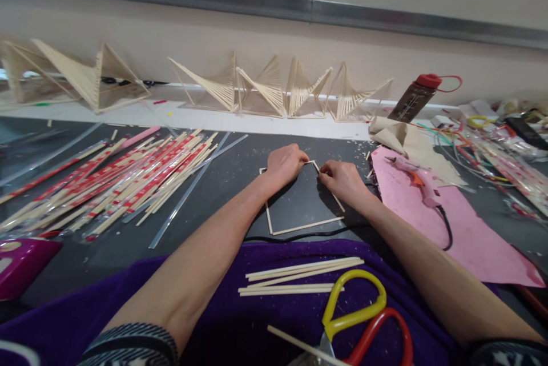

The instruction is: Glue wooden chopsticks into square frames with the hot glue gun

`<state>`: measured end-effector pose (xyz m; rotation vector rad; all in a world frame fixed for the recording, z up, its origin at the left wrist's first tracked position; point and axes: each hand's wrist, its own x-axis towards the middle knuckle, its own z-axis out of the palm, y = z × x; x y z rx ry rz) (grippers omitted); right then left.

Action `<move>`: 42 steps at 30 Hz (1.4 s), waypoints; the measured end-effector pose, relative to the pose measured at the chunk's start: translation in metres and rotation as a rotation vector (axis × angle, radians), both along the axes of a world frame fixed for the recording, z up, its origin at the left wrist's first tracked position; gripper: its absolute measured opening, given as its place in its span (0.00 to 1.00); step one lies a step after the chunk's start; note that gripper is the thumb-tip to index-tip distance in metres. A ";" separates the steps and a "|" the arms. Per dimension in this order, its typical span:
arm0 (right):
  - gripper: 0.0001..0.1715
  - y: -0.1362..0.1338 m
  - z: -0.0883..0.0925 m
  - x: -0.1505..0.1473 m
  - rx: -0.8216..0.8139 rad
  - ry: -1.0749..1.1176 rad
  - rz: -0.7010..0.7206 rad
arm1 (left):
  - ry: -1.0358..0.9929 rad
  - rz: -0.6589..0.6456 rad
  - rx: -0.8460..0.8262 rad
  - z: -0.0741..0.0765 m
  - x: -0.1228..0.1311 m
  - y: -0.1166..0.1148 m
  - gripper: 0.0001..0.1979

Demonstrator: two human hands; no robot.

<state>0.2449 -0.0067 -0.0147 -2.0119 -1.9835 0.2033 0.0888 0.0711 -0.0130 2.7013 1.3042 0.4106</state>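
Both hands worked the far corner of a square stick frame (299, 223) lying flat on the dark tabletop (222, 183). The left hand (285, 163) was curled shut over the far side; the right hand (342, 180) pinched the corner joint narrowly. Steady downward pressure would have kept the joint square. A glue gun (413, 177) lay just right of the right hand; bundled chopsticks (128, 177) crowded the left, leaving room only toward the body.
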 end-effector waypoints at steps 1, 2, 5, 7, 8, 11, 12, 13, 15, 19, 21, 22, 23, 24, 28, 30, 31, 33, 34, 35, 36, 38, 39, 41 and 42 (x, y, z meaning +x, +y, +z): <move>0.13 0.000 0.000 0.000 0.000 -0.001 -0.001 | 0.000 0.000 0.001 0.000 0.000 0.000 0.14; 0.13 0.000 0.000 0.000 0.002 -0.003 -0.003 | 0.001 0.000 0.002 0.000 0.000 0.000 0.13; 0.13 -0.001 -0.001 0.000 0.019 -0.002 -0.001 | 0.010 0.002 0.005 0.002 0.000 0.000 0.13; 0.12 -0.001 -0.001 0.000 0.023 0.006 0.004 | 0.019 0.006 -0.001 0.003 0.000 -0.001 0.14; 0.12 -0.001 -0.002 0.000 0.021 0.011 0.006 | 0.025 0.006 -0.002 0.003 0.000 -0.002 0.14; 0.12 -0.001 -0.002 0.000 0.018 0.013 0.001 | 0.048 0.013 0.019 0.005 0.000 -0.004 0.14; 0.12 -0.001 -0.003 0.000 0.018 0.007 -0.008 | 0.056 0.021 0.027 0.005 0.000 -0.004 0.13; 0.12 -0.001 -0.003 -0.001 0.018 -0.002 -0.017 | 0.064 0.030 0.034 0.005 0.000 -0.005 0.13; 0.12 -0.001 -0.003 -0.001 0.015 -0.013 -0.028 | 0.073 0.043 0.046 0.005 0.000 -0.005 0.13; 0.11 0.000 -0.004 0.000 0.007 0.003 -0.017 | 0.074 0.048 0.066 0.004 0.001 -0.004 0.12; 0.11 0.000 -0.004 0.000 0.008 0.002 -0.011 | 0.075 0.047 0.065 0.004 0.001 -0.004 0.12; 0.11 0.000 -0.004 0.001 0.009 -0.001 -0.008 | 0.075 0.046 0.066 0.004 0.001 -0.004 0.12; 0.11 0.000 -0.004 0.001 0.011 -0.003 -0.004 | 0.075 0.045 0.065 0.004 0.001 -0.004 0.12; 0.11 0.000 -0.004 0.002 0.013 -0.003 -0.002 | 0.076 0.044 0.064 0.004 0.002 -0.004 0.12; 0.10 0.000 -0.003 0.002 0.010 0.007 0.001 | 0.078 0.040 0.058 0.005 0.001 -0.004 0.13; 0.10 0.001 -0.003 0.001 0.003 0.004 0.001 | 0.071 0.034 0.058 0.006 0.001 -0.004 0.13; 0.10 0.001 -0.003 0.001 0.002 0.003 0.003 | 0.065 0.030 0.058 0.005 0.001 -0.004 0.13; 0.10 0.000 -0.003 0.001 0.006 0.000 0.006 | 0.059 0.019 0.056 0.004 0.001 -0.004 0.13; 0.10 0.000 -0.003 0.001 0.010 -0.003 0.008 | 0.058 0.015 0.055 0.004 0.001 -0.004 0.13; 0.10 0.000 -0.003 0.000 0.013 -0.008 0.012 | 0.059 0.012 0.055 0.003 0.001 -0.004 0.13; 0.10 -0.001 -0.003 0.000 0.015 -0.013 0.016 | 0.062 0.010 0.053 0.003 0.001 -0.004 0.13; 0.10 -0.002 -0.002 0.000 0.013 -0.016 0.028 | 0.060 0.014 0.053 0.005 0.000 -0.002 0.12; 0.10 -0.002 -0.002 0.000 0.010 -0.014 0.029 | 0.052 0.025 0.055 0.008 -0.002 -0.001 0.12; 0.10 -0.003 -0.002 0.000 0.005 -0.012 0.025 | 0.026 0.060 0.051 0.015 -0.008 0.003 0.13; 0.10 -0.003 -0.002 0.000 0.004 -0.014 0.023 | 0.008 0.085 0.044 0.019 -0.013 0.006 0.13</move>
